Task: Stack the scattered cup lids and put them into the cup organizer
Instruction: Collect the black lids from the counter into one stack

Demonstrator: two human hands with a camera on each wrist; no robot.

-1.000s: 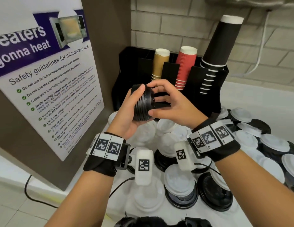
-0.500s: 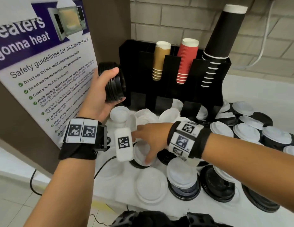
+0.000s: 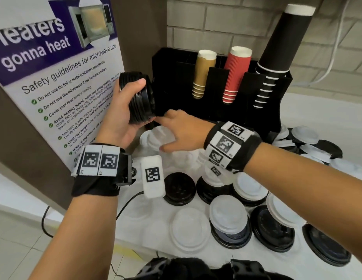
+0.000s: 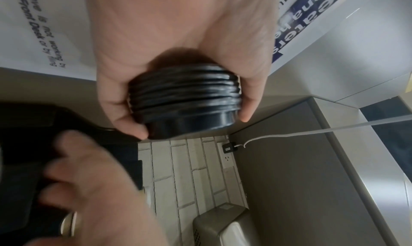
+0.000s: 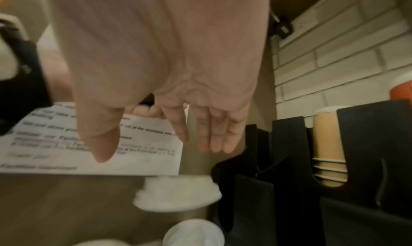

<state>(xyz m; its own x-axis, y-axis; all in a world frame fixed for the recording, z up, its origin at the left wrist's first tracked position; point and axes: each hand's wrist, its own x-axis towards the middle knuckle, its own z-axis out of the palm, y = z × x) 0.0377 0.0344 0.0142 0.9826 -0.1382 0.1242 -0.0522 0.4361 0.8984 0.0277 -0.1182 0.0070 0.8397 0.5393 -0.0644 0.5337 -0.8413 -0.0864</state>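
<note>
Stack of nested black plastic cup lids (image 3: pixel 140 98) held up off the desk in the left hand (image 3: pixel 120 120), thumb over the top and fingers curled round the ribbed rims, stack axis tipped roughly sideways, open end toward the black cup organizer (image 3: pixel 170 81) just beside it on the right. In the left wrist view the same stack (image 4: pixel 185 105) sits clamped between thumb and fingertips. Right hand (image 3: pixel 179 134) empty, fingers straight and spread, reaching in just below the stack and above a cluster of white plastic lids (image 3: pixel 158 136) lying at the organizer's foot; contact with either — cannot tell. Left grip nearer the organizer's left-hand section, which looks dark and unfilled from here; likely next move a short carry rightward, with the stack turned to line up with a slot. Further right in the organizer: tan paper cups (image 3: pixel 203 75), red ribbed paper cups (image 3: pixel 235 75), tall black paper cups (image 3: pixel 281 51), each nested in its own compartment. Across the white desk (image 3: pixel 133 217) — many loose black and white lids (image 3: pixel 229 221), still scattered, some overlapping.
</note>
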